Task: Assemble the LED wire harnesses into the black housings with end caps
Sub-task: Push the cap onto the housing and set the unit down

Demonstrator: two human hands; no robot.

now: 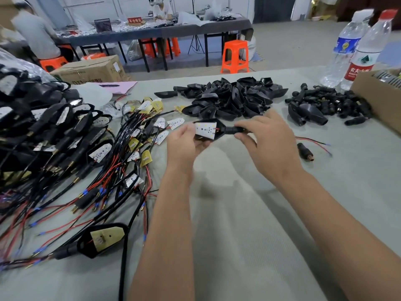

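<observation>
A black housing [208, 132] was held up over the middle of the grey worktop [249, 213], its open face turned toward the camera. A white LED board [205, 130] dotted with small emitters sat inside it, with a bit of red wire showing at the narrow end. From that end a black end cap [235, 129] stuck out to the right, in line with the housing.

The left hand [184, 144] came up from below, palm toward the camera, its fingers curled round the housing's left and lower edges. The right hand [267, 137] reached in from the right, back of the hand up, thumb and fingers pinching the end cap.

Empty housings [230, 98] lay heaped toward the far edge, loose end caps [325, 103] near the far right corner beside a cardboard box [377, 101]. Loose harnesses [134, 135] spread left of the hands, and finished units [43, 127] were piled along the left edge. One lone cap [304, 151] lay right of the right hand.
</observation>
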